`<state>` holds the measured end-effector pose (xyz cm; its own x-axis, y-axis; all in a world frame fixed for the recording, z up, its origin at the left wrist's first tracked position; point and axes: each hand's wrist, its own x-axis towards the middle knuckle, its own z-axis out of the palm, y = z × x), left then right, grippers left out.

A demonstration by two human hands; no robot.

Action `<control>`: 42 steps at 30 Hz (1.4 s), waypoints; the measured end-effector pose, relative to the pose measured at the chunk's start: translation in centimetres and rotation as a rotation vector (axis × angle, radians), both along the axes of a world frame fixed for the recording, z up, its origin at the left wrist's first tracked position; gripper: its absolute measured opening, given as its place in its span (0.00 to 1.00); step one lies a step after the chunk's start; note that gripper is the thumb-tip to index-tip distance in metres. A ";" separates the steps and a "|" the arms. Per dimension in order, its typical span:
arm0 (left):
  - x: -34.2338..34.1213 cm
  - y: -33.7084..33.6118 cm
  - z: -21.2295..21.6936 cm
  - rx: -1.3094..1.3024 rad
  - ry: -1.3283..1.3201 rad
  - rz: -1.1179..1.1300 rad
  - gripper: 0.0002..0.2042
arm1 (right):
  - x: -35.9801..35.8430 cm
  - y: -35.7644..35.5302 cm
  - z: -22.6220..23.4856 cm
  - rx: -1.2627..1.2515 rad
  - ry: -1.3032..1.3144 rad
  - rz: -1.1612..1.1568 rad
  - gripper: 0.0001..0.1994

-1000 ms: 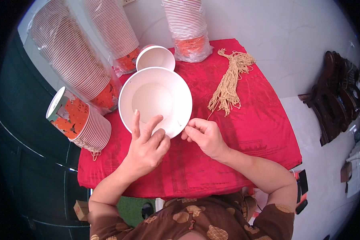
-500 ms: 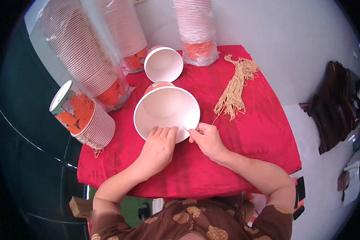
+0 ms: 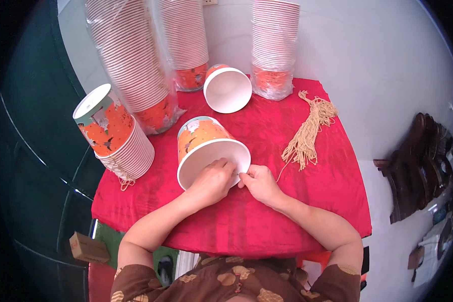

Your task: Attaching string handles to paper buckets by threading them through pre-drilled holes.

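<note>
A large paper bucket [image 3: 206, 135], orange printed outside and white inside, lies tilted on the table with its mouth toward me. My left hand [image 3: 217, 176] reaches into the mouth, fingers curled by the inner right wall; whatever they pinch is hidden. At the rim's right side, my right hand [image 3: 260, 184] is closed in a pinch, its fingertips against the outside. A thin tan cord runs down from the cord bundle [image 3: 309, 132] to this hand and seems held in it.
Left of the bucket leans a nested stack of orange buckets [image 3: 105, 128] with cord hanging off it. Plastic-wrapped bucket stacks [image 3: 128, 60] rise at the back, another wrapped stack [image 3: 274, 50] behind right. A single bucket [image 3: 228, 90] lies behind, mouth toward me. Red cloth [image 3: 332, 201] covers the table.
The bucket has tipped so more of its printed side shows. My left hand has moved from the near rim deeper inside, its fingers curling toward the right wall. My right hand stays pinched at the rim.
</note>
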<state>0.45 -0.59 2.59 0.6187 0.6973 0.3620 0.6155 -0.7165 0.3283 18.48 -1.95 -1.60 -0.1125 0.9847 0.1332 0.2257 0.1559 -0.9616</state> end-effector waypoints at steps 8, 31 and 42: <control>0.9 1.3 -1.6 0.017 -0.032 0.017 0.05 | 0.5 0.8 0.9 -0.059 -0.155 0.045 0.11; 2.3 1.8 -3.1 -0.657 -0.559 0.125 0.05 | 2.5 1.8 0.9 0.339 -0.790 -0.259 0.19; 2.0 1.1 -2.7 -0.629 -0.476 0.138 0.04 | 3.5 -0.1 2.9 0.393 -0.756 0.330 0.14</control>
